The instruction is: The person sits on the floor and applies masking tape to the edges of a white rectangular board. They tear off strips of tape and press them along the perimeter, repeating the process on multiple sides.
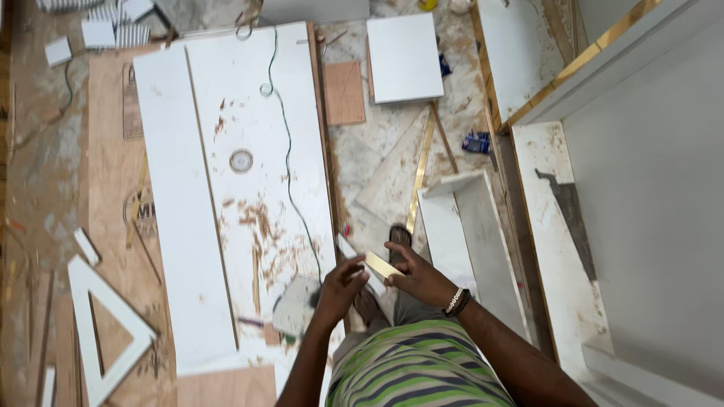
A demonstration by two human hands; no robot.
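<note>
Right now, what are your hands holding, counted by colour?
Gold strip piece, gripped by the right hand: 1
White strip piece, at the left hand: 1
Total: 2

Carpentry workshop — white boards [226,173], sawdust, handsaw [567,215].

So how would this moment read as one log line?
left hand: holds small white piece | right hand: holds gold strip | below: white boards on floor, sawdust
</note>
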